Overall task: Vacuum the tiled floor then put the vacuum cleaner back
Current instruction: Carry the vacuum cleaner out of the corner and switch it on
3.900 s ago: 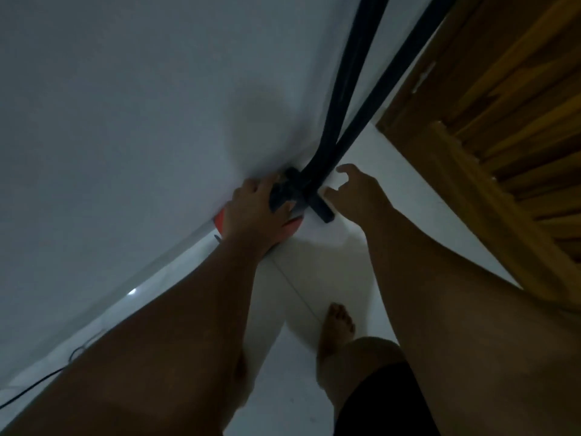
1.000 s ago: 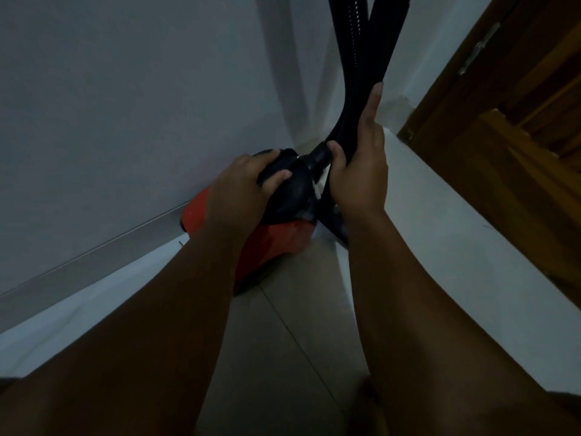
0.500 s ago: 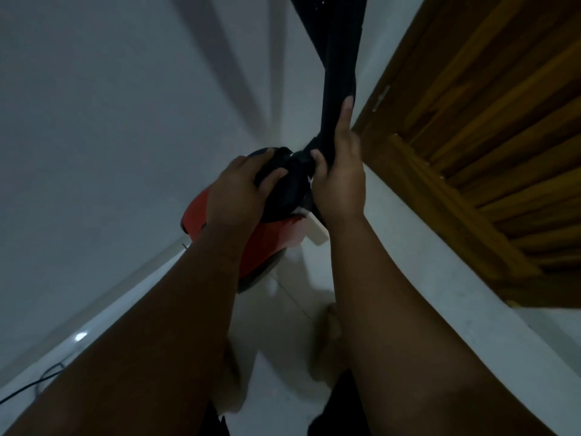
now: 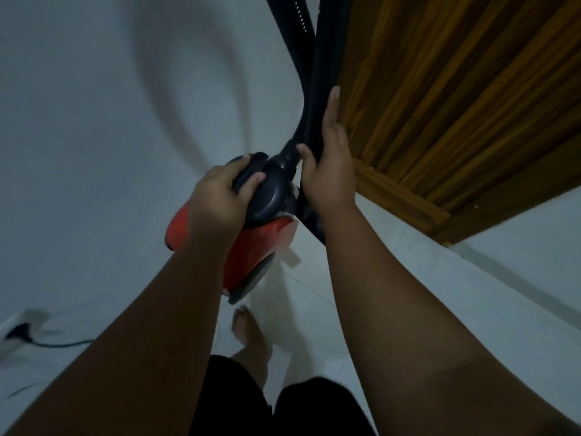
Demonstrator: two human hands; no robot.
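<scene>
A red canister vacuum cleaner with a dark top hangs in the air above the white tiled floor. My left hand grips its dark carry handle. My right hand holds the black tube where it stands beside the ribbed black hose, thumb on the hose joint and forefinger stretched up along the tube. Hose and tube rise out of the top of the frame.
A wooden slatted door stands close on the right. A white wall fills the left. At lower left a black plug and cable sit in a white power strip. My bare foot is below the vacuum.
The vacuum has come up off the floor and away from the wall corner, carried in both hands. My view has swung, and the power strip at lower left has come into sight.
</scene>
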